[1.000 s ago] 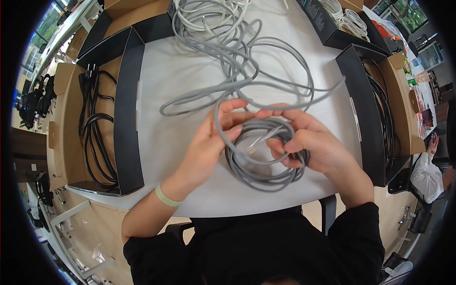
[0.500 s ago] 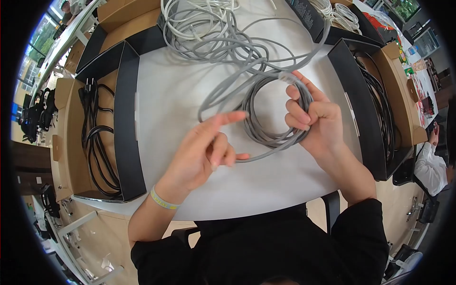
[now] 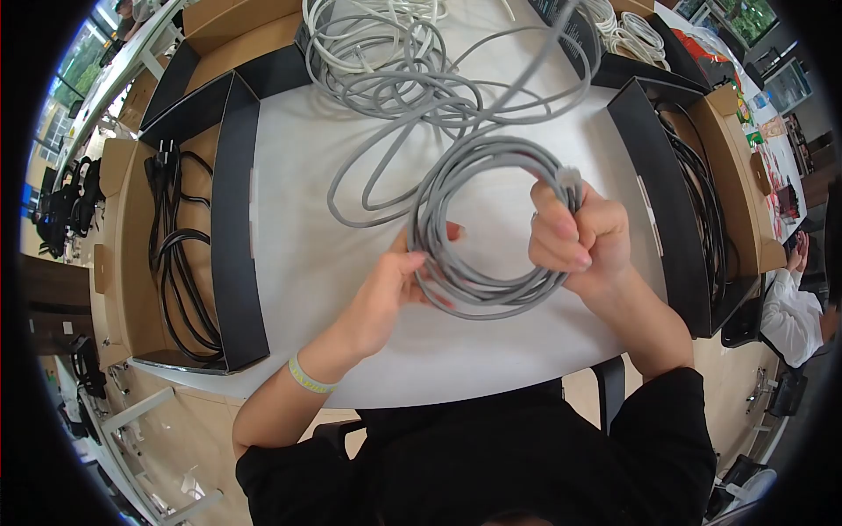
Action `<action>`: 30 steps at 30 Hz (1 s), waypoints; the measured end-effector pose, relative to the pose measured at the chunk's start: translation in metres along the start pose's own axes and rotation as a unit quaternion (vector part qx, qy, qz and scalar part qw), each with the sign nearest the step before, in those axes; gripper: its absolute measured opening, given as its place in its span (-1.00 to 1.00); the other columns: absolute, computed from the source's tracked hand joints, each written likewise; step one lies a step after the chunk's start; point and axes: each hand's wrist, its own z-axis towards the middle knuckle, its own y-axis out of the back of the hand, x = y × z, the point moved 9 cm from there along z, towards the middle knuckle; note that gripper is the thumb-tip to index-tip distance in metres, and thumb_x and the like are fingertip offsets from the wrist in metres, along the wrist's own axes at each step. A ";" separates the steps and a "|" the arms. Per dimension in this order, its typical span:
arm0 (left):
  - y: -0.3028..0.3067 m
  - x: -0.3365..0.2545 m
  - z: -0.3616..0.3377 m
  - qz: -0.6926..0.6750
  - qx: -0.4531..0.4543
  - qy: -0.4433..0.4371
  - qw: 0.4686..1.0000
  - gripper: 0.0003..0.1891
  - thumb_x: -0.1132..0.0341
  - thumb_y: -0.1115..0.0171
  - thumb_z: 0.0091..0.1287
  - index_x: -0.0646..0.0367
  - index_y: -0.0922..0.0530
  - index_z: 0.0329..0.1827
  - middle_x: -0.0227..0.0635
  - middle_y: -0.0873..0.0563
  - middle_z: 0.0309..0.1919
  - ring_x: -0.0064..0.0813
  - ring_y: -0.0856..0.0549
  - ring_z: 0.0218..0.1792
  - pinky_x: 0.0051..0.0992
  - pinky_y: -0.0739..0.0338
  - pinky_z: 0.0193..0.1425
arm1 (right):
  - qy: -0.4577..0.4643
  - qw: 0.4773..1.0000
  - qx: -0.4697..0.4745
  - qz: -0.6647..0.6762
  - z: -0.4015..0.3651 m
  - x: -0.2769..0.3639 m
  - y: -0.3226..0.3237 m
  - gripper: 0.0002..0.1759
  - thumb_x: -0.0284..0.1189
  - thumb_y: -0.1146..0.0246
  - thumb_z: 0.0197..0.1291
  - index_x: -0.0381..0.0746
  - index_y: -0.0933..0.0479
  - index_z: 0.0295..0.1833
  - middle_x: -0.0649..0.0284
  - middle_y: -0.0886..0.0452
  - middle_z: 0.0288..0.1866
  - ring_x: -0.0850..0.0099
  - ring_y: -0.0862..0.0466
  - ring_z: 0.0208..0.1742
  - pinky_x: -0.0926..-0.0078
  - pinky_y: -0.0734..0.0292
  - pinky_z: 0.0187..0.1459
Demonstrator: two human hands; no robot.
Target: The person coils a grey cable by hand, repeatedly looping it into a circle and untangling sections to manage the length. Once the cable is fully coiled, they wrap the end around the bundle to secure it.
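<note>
Your right hand [image 3: 581, 230] is closed in a fist around the right side of the coiled gray cable [image 3: 431, 197], a clear plug [image 3: 569, 178] just above it. Your left hand [image 3: 383, 294] pinches the coil's left side, fingers slightly blurred, apparently thumb outside; beyond both hands, loose gray loops [image 3: 373, 149] spread over the surface [image 3: 303, 193].

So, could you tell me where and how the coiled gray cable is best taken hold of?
On the gray coil, probably the right side, from outside, fingers through the open middle: its turns bunch closely in the right hand, but spread looser by the left hand.
</note>
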 end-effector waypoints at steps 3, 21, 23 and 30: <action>0.010 -0.023 -0.004 0.094 -0.065 -0.169 0.979 -0.54 0.13 0.26 0.34 0.26 -0.20 0.18 -0.15 -0.50 -0.10 -0.35 -0.59 -0.15 -0.37 -0.52 -0.11 | -0.039 0.999 0.022 0.023 -0.003 -0.016 -0.008 -0.17 -0.70 0.08 -0.52 -0.36 -0.25 0.16 0.23 -0.42 -0.52 0.54 -0.26 -0.78 0.62 -0.10 -0.68; -0.014 -0.045 -0.033 0.075 0.020 -0.277 0.958 -0.60 0.37 -0.21 0.22 0.30 -0.17 -0.06 -0.30 -0.49 -0.63 -0.63 -0.46 -0.66 -0.60 -0.44 -0.52 | -0.045 0.959 -0.101 -0.261 0.001 -0.026 0.001 -0.61 -0.65 -0.10 -0.19 -0.34 -0.39 -0.11 0.25 -0.47 -0.47 0.47 -0.50 -0.44 0.56 -0.43 -0.32; -0.013 -0.038 -0.030 -0.060 0.034 -0.222 0.973 -0.54 0.30 -0.23 0.21 0.31 -0.16 -0.03 -0.28 -0.55 -0.57 -0.62 -0.51 -0.61 -0.62 -0.43 -0.51 | -0.058 0.942 -0.116 -0.308 0.000 -0.026 0.001 -0.68 -0.63 -0.16 -0.12 -0.32 -0.40 -0.13 0.29 -0.48 -0.46 0.50 -0.52 -0.42 0.58 -0.44 -0.33; -0.048 -0.042 -0.044 0.445 0.043 -0.316 0.837 -0.50 0.23 -0.34 0.09 0.33 -0.27 -0.10 -0.24 -0.58 -0.54 -0.46 -0.56 -0.62 -0.49 -0.47 -0.57 | 0.050 0.856 -0.162 -0.488 -0.003 -0.007 0.010 -0.74 -0.52 -0.31 -0.02 -0.30 -0.42 -0.21 0.34 -0.48 -0.42 0.61 -0.50 -0.40 0.67 -0.43 -0.38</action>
